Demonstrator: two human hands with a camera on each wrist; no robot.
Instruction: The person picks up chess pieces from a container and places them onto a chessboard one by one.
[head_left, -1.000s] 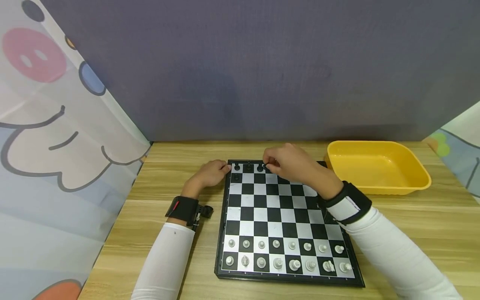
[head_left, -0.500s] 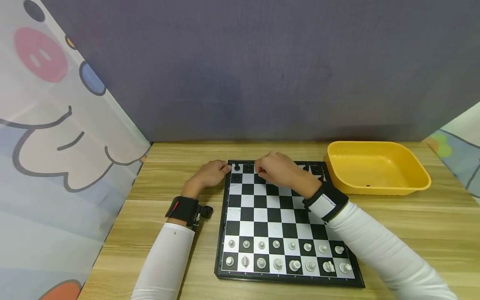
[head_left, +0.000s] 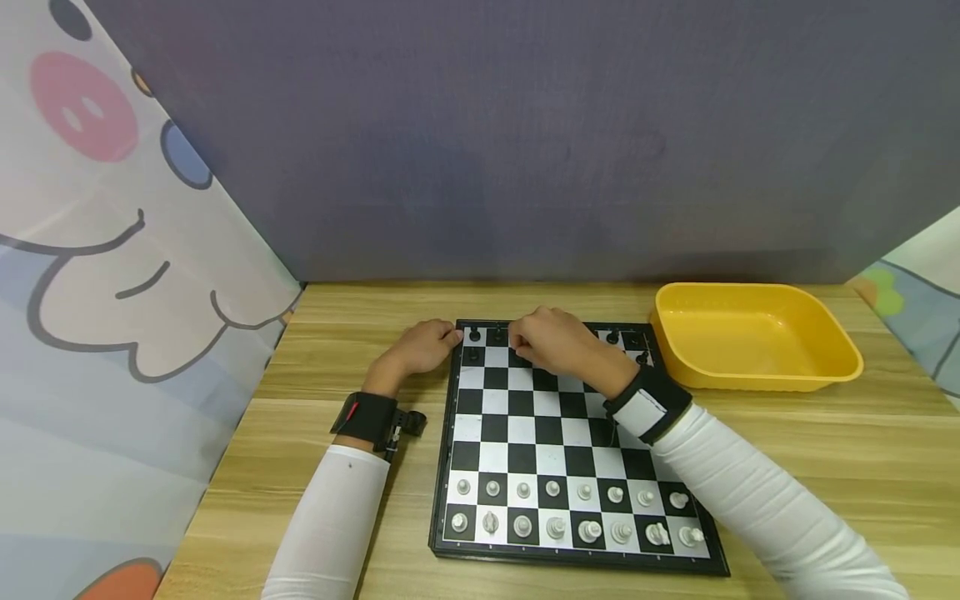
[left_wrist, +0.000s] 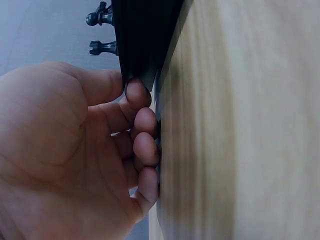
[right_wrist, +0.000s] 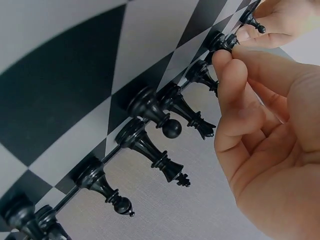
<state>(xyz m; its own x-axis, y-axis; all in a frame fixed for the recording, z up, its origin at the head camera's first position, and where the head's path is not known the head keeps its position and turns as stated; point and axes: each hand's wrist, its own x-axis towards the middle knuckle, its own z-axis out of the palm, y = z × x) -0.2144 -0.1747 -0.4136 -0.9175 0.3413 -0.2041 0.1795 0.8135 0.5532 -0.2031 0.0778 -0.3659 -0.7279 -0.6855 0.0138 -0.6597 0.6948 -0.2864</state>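
Observation:
A black-framed chessboard [head_left: 536, 429] lies on the table. My left hand [head_left: 420, 346] grips its far left corner; in the left wrist view the thumb and index finger pinch the board's edge, near a black rook [left_wrist: 102, 48]. My right hand [head_left: 555, 342] is over the far rows. Thumb and index finger pinch a small black chess piece [right_wrist: 223, 42], largely hidden by the fingertips. Along the far row in the right wrist view stand a black king [right_wrist: 157, 157], a queen [right_wrist: 190, 112] and a bishop [right_wrist: 105, 187], with a black pawn [right_wrist: 155, 112] before the king.
Two rows of white chess pieces [head_left: 556, 527] stand on the near side of the board. A yellow tray [head_left: 757, 381] is at the board's far right, close to its corner. A grey panel [head_left: 480, 167] rises behind the wooden table [head_left: 810, 450].
My right hand has moved left along the far rows and lowered toward the board, uncovering black pieces at the far right. My left hand has stayed at the corner.

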